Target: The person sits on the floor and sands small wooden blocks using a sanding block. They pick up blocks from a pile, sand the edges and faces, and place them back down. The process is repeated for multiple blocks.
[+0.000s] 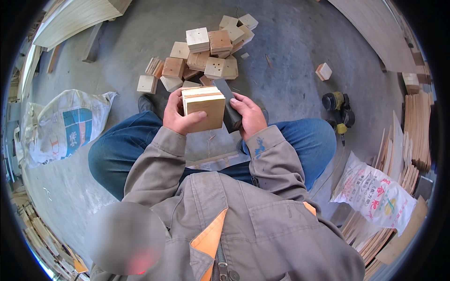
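Left hand: my left hand (180,117) sits just left of the frame's centre, fingers clamped on a wooden block (204,108), thumb across its front face and the other fingers wrapped round its left edge.
Wooden block: pale, squarish, made of glued layers that show along its top edge; I hold it upright above my knees, in the middle of the frame.
Right hand: my right hand (248,114) is just right of the block, fingers closed round a dark sanding block (229,108).
Sanding block: dark grey and oblong, standing on end, its long side touching the right edge of the wooden block.
Pile: a heap of similar wooden blocks (206,56) lies on the concrete floor (290,42) in the upper middle of the frame, just beyond my hands.
Stray block: one block (323,71) lies apart to the upper right.
Power tool: a yellow and black tool (338,110) rests on the floor at right, near my knee.
Sacks: one printed white sack (65,124) lies at left, another (375,192) at lower right.
Boards: thin wooden boards (417,131) are stacked along the right edge.
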The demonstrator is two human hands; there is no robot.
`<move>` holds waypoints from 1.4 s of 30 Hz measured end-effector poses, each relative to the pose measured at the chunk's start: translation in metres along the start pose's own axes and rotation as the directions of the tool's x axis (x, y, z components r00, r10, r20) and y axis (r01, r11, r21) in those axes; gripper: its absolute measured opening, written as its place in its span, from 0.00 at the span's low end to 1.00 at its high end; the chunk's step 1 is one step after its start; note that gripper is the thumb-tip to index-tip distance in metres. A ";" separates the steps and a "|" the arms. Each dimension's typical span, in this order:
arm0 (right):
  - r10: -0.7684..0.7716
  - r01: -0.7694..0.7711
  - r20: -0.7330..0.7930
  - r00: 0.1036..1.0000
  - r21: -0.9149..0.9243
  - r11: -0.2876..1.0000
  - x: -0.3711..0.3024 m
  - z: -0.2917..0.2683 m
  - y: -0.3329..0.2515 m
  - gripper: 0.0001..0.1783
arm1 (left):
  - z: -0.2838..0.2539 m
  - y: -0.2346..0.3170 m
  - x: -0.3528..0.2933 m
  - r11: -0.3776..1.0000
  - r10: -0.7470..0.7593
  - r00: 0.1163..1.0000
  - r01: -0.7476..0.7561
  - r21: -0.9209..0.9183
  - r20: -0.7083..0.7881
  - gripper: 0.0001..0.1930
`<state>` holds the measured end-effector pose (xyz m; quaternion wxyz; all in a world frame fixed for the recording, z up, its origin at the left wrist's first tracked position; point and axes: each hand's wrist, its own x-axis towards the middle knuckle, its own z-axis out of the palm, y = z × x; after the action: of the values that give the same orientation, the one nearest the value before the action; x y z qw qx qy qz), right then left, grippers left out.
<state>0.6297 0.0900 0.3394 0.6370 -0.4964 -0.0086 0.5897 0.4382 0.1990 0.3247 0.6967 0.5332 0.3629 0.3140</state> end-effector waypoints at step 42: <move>-0.601 0.581 0.201 0.773 -0.604 0.545 0.008 -0.020 0.008 0.27 | -0.012 -0.014 0.009 0.760 -0.219 0.945 0.321 -0.566 0.242 0.44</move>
<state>0.6375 0.0821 0.3196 0.5904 -0.6575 -0.3644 0.2938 0.4339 0.2088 0.3073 0.8938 0.2518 0.2608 0.2640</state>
